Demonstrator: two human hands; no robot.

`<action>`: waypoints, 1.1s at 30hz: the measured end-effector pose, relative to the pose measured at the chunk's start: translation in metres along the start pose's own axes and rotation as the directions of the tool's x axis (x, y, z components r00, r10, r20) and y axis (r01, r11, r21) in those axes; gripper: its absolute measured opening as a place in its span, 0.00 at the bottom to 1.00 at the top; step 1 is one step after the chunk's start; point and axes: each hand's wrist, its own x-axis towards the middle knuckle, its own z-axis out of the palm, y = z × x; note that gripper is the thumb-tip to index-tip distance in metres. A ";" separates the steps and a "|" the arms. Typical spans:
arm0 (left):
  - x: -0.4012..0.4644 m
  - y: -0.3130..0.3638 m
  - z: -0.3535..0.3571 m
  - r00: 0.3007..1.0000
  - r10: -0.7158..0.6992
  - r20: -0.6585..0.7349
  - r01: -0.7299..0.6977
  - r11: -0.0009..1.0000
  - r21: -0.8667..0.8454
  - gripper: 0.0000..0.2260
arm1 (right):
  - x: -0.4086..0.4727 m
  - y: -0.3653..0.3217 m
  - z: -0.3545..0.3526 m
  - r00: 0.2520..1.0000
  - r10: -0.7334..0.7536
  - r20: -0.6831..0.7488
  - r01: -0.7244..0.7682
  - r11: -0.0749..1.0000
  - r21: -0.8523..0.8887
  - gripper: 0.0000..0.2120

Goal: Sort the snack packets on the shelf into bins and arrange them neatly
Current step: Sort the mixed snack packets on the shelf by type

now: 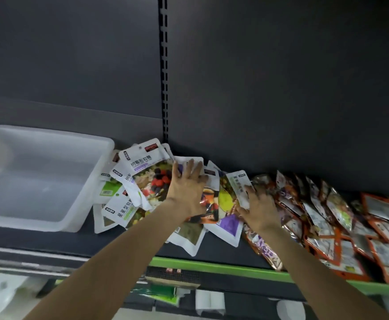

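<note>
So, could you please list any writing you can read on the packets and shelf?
"莓形软糖", first character unclear: white berry packet under the left hand.
"星星型软", cut off: white packet by the bin.
Packet in the right hand, orange packets: too blurred.

Just left of the left hand [184, 192], the top white packet [146, 172] carries bold dark Chinese characters along its upper part — they look like 树莓形软糖, though the first two are soft. A small dark brand tag sits at its top corner, too small to read. Lower left of that hand, another white packet [119, 210] reads 星星型软糖, running sideways. A barcode label [107, 192] shows on a green-and-white packet nearby — digits illegible. The packets [327, 218] right of the right hand [261, 210] bear print too blurred to read.
</note>
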 end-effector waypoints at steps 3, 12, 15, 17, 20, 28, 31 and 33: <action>0.010 0.039 -0.002 0.989 0.145 -0.018 -0.146 0.988 -0.055 0.34 | -0.008 0.034 -0.006 0.992 0.031 0.122 0.005 0.958 -0.288 0.47; 0.039 0.080 0.023 0.977 0.100 0.189 -0.130 0.980 0.151 0.39 | -0.007 0.091 0.003 0.972 -0.022 0.235 0.113 0.917 -0.382 0.43; 0.037 0.073 0.025 0.990 -0.014 0.143 -0.008 0.989 0.148 0.40 | -0.011 0.101 0.001 0.975 -0.018 0.220 0.098 0.928 -0.360 0.39; 0.033 0.071 0.028 0.988 -0.073 0.133 0.054 0.989 0.137 0.40 | -0.012 0.107 -0.002 0.975 -0.008 0.220 0.087 0.933 -0.350 0.38; 0.030 0.073 0.029 0.988 -0.091 0.125 0.073 0.988 0.135 0.40 | -0.013 0.111 -0.009 0.973 0.030 0.229 0.055 0.933 -0.356 0.38; 0.034 0.071 0.037 0.990 -0.093 0.104 0.082 0.991 0.102 0.40 | 0.017 0.047 -0.001 0.920 -0.241 0.308 0.348 0.863 -0.366 0.55; 0.034 0.070 0.039 0.992 -0.091 0.087 0.083 0.992 0.094 0.40 | 0.026 0.052 0.012 0.899 -0.169 0.404 0.330 0.868 -0.371 0.54; 0.033 0.071 0.039 0.993 -0.083 0.083 0.074 0.992 0.100 0.40 | 0.026 0.059 0.014 0.898 -0.151 0.412 0.305 0.890 -0.338 0.52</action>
